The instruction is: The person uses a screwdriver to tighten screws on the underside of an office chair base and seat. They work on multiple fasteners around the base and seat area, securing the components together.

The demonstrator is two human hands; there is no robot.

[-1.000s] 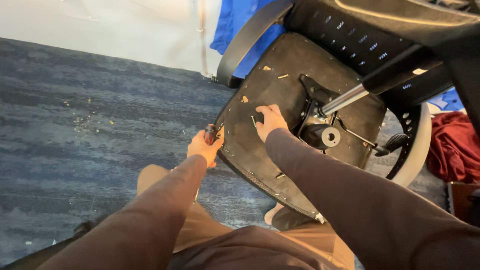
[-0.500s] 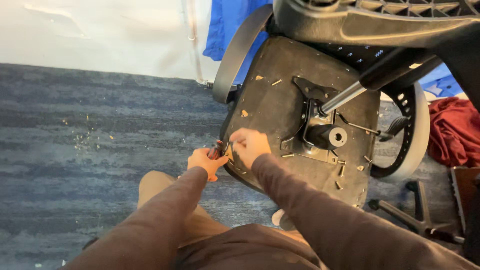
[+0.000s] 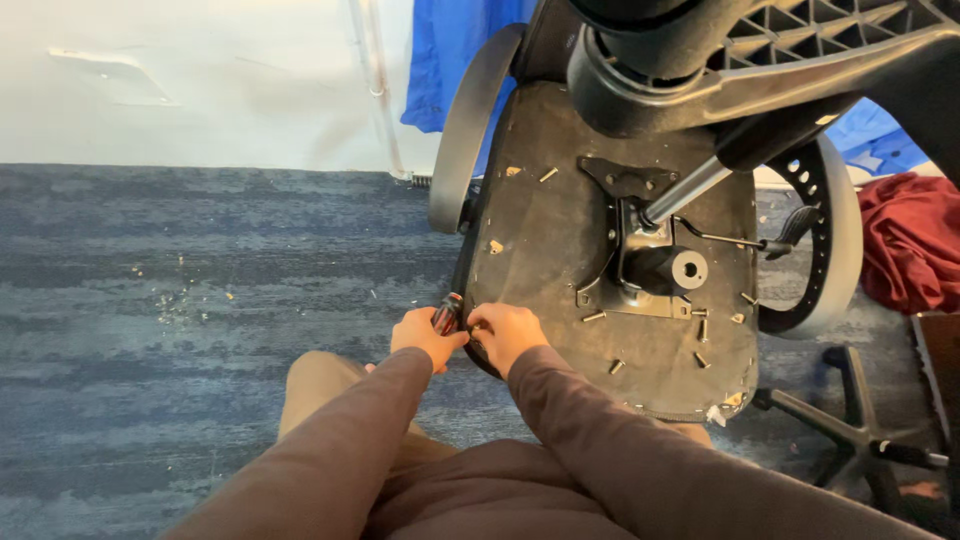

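Tool: my left hand [image 3: 424, 338] is closed around a red-and-black handled tool [image 3: 446, 314], pressed at the near corner of the upturned chair seat [image 3: 550, 230].
Right hand: my right hand [image 3: 505, 333] pinches that same corner, fingers curled tight beside the tool.
Seat: dark underside, metal mechanism [image 3: 650, 265] mid-panel, loose screws [image 3: 700, 325] below it.
Floor: blue carpet [image 3: 200, 300], white wall [image 3: 200, 80] beyond the seat.
Change: my right hand came off mid-panel to the corner.
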